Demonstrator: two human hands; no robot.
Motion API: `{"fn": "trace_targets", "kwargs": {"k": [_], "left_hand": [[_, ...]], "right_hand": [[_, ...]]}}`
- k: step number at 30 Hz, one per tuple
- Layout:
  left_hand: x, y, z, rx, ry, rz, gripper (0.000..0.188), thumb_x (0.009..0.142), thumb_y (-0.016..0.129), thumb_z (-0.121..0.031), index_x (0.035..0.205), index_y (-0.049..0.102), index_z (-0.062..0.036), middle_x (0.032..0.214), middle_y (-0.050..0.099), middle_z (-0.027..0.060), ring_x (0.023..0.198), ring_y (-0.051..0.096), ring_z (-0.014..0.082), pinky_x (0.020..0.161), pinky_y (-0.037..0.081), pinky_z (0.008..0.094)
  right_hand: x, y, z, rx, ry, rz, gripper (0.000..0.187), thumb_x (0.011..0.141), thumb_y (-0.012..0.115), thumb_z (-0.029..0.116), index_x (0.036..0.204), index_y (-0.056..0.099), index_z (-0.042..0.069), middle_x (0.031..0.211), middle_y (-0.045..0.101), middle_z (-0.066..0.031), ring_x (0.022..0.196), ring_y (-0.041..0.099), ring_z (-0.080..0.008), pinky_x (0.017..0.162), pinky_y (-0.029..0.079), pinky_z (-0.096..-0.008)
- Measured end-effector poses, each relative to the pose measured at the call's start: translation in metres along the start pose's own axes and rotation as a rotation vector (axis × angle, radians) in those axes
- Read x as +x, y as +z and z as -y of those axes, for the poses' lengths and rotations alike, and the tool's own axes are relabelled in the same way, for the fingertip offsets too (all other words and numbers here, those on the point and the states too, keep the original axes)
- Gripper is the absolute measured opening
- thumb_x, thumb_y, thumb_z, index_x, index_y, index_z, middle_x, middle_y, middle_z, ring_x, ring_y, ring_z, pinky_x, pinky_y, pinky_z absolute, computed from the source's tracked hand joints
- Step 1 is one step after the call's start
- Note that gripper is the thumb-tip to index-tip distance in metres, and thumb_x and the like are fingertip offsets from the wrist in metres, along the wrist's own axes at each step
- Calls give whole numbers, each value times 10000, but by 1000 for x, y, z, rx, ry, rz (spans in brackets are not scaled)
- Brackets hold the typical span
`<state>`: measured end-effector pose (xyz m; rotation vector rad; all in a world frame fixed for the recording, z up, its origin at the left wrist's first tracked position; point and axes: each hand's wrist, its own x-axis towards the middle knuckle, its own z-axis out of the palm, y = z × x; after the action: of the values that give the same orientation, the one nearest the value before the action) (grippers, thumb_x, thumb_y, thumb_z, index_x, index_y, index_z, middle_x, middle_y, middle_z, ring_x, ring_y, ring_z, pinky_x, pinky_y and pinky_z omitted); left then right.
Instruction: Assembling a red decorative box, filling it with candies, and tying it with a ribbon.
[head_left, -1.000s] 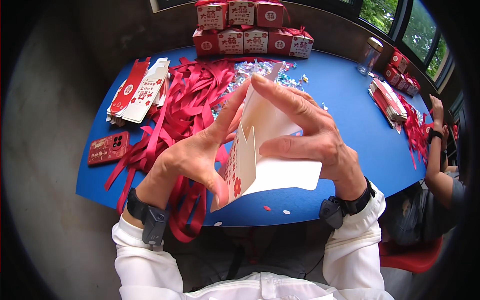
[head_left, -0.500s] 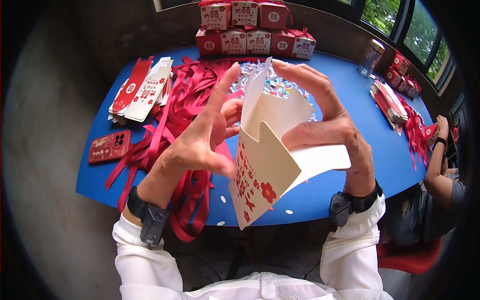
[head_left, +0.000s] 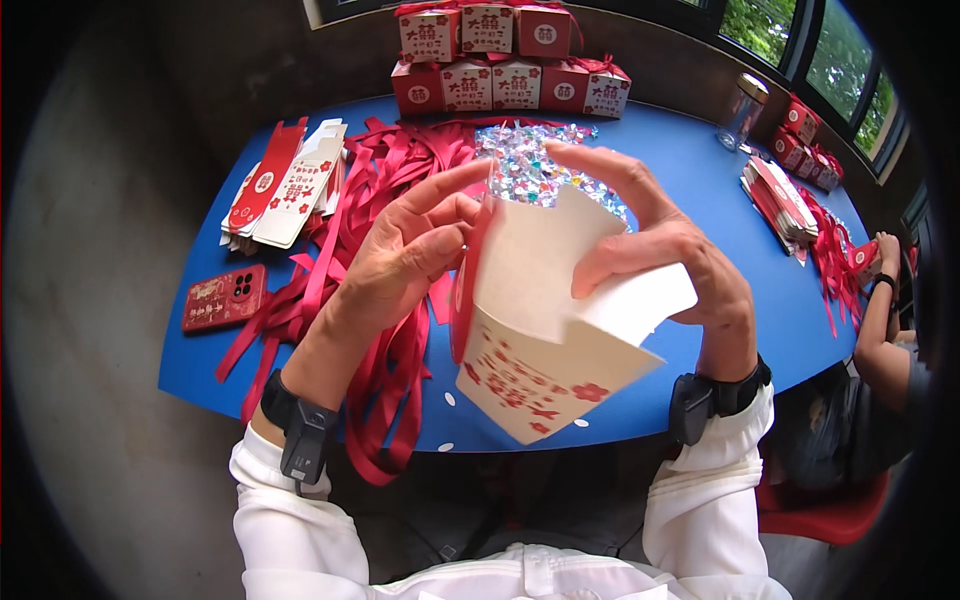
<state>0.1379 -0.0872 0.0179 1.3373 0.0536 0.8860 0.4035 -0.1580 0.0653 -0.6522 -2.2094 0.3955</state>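
Note:
A half-formed paper gift box (head_left: 535, 375) with cream inside, a red left side and a cream side printed in red hangs tilted above the table's near edge. Its flaps stand open toward me. My right hand (head_left: 680, 235) grips it from the right, with the thumb against the inside of a cream flap and the index finger stretched across the top. At the red side, my left hand (head_left: 415, 245) has its fingers bent and holds that panel's edge; part of the fingertips is hidden behind it.
Red ribbons (head_left: 385, 190) heap left of centre, beside flat unfolded boxes (head_left: 290, 190) and a red phone (head_left: 225, 298). Shiny wrapped candies (head_left: 530, 160) lie behind the box. Finished boxes (head_left: 515, 85) stack at the back. A bottle (head_left: 742, 110) and another person's arm (head_left: 880, 320) are at right.
The box has turned and its printed side now faces more downward and right, showing its red left panel. My left hand has closed from spread fingers onto that panel.

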Motion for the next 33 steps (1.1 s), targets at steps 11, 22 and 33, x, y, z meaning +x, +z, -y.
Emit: {"fn": "trace_targets", "kwargs": {"k": [11, 22, 33], "left_hand": [[-6, -1, -7, -52, -35, 204, 193, 975, 624, -258, 1068, 624, -89, 1331, 492, 207, 1185, 579, 263, 974, 504, 406], [-6, 18, -20, 57, 443, -92, 75, 994, 578, -138, 1052, 592, -92, 1357, 531, 149, 1312, 488, 285, 1087, 409, 454], [-6, 15, -6, 542, 569, -410, 55, 1012, 564, -138, 1039, 575, -91, 1242, 555, 82, 1162, 532, 189, 999, 453, 388]], "right_hand": [[-2, -11, -8, 459, 110, 190, 302, 742, 729, -16, 1033, 689, 51, 1086, 669, -82, 988, 627, -239, 887, 513, -350], [6, -2, -13, 760, 146, -257, 588, 929, 672, 240, 1433, 432, 54, 1261, 626, -139, 1163, 613, -199, 972, 518, -357], [1, 0, 13, -587, -108, -870, 184, 1006, 559, 143, 982, 666, -5, 931, 602, -63, 779, 513, -128, 661, 450, -253]]}}
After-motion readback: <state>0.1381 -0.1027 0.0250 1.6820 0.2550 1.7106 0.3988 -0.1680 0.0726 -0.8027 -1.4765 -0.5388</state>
